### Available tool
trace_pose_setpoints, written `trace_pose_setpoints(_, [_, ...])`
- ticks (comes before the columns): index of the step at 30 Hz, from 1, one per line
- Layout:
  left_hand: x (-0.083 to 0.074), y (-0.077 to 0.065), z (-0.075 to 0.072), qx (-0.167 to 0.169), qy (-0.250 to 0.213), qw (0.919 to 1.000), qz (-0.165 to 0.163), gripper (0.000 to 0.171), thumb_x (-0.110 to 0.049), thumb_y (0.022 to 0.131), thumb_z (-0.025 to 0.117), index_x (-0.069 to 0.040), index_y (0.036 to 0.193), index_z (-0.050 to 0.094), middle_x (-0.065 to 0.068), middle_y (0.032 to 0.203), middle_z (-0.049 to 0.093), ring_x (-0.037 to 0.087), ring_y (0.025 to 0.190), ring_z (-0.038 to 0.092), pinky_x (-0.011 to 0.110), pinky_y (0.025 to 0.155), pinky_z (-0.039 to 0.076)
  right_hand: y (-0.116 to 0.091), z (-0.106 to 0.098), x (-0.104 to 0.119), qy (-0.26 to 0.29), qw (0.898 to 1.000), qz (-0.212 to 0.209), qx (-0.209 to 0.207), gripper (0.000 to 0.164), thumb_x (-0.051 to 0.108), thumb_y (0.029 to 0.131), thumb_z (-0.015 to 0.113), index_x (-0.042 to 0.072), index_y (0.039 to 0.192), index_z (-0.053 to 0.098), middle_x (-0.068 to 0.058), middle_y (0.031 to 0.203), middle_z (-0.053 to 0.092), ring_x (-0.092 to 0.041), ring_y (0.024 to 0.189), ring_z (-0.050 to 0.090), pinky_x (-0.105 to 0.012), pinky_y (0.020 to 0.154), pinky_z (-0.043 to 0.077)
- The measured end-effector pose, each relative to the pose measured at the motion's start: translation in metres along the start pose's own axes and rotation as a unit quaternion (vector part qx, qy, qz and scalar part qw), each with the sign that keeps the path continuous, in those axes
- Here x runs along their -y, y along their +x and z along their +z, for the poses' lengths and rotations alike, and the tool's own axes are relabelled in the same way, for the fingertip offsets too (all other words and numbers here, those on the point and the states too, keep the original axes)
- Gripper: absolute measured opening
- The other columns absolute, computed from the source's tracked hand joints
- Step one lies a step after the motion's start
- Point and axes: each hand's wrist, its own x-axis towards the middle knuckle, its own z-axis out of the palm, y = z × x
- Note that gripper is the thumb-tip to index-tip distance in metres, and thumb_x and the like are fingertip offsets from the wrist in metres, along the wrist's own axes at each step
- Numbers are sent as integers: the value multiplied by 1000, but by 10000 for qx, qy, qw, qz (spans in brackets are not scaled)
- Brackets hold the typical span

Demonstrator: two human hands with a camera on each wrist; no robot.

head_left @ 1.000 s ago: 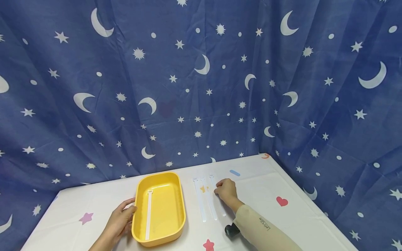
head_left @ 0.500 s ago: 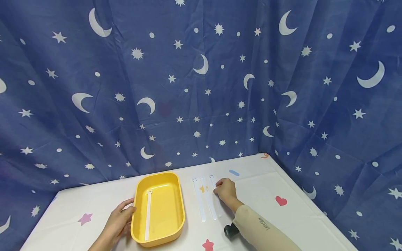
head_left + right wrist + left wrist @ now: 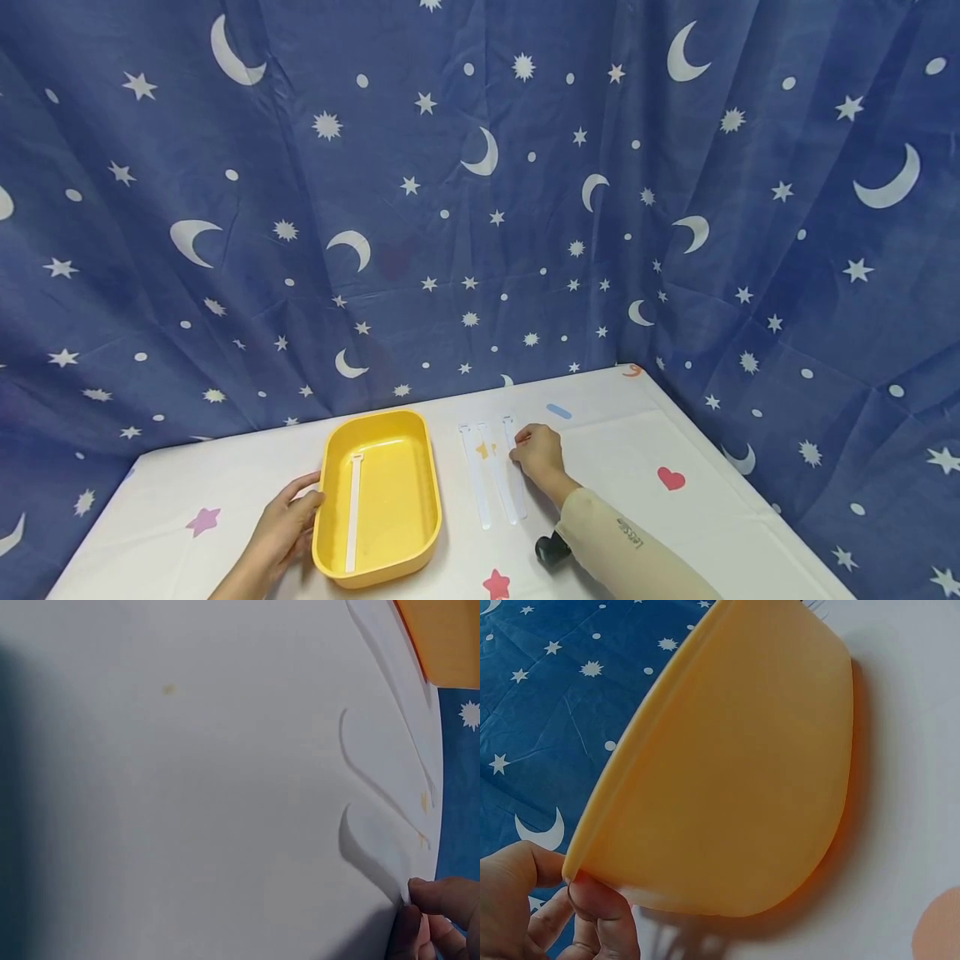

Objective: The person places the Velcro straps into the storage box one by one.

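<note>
A deep yellow, plastic-looking tray with rounded corners (image 3: 397,508) stands on the white tablecloth printed with coloured shapes (image 3: 615,450). Inside it lies one long, flat white strip with a wider head (image 3: 354,517), set lengthwise near the left wall, its head toward the far end; the rest of the tray floor is bare yellow.

The left hand (image 3: 288,521) pinches the tray's left rim between thumb and fingers, the gap closed down to the wall's thickness.

Right of the tray are three similar pale strips roughly side by side: a left strip (image 3: 477,483), a middle strip (image 3: 500,479) and a right strip (image 3: 519,492). The right hand (image 3: 542,457) pinches the right strip between thumb and curled fingers, near its headed end, outside the tray.
</note>
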Motion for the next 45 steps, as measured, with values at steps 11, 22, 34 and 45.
trace_pose_setpoints(11, [1,1,-1,92,-107,9999,57,58,-18,95,51,-6,149,34,3,88,64,8,58,54,20,46,43,0,0,1,-115,9999,107,51,14,-3,70,78,2,78,68,-4,68,61,-16,63,55,-25,56,47])
trace_pose_setpoints(22, [1,0,-1,133,-189,9997,35,57,-18,96,51,-6,149,33,5,91,66,10,61,58,20,47,45,6,-9,3,212,9986,333,360,11,-4,69,77,1,75,69,-3,62,65,-10,49,57,-19,47,47])
trace_pose_setpoints(34, [0,-1,-1,121,-147,9998,2,57,-17,96,50,-6,149,34,2,81,63,7,54,50,19,45,41,14,-11,-4,688,9911,861,744,11,-2,74,77,1,83,71,-4,67,66,-7,46,56,-19,47,50])
trace_pose_setpoints(45, [0,-1,-1,87,-184,9998,31,56,-16,95,50,-6,148,35,2,81,64,8,55,53,19,45,41,15,-13,-1,869,9833,1295,943,14,1,77,77,0,90,72,-5,69,67,-8,49,58,-20,50,52])
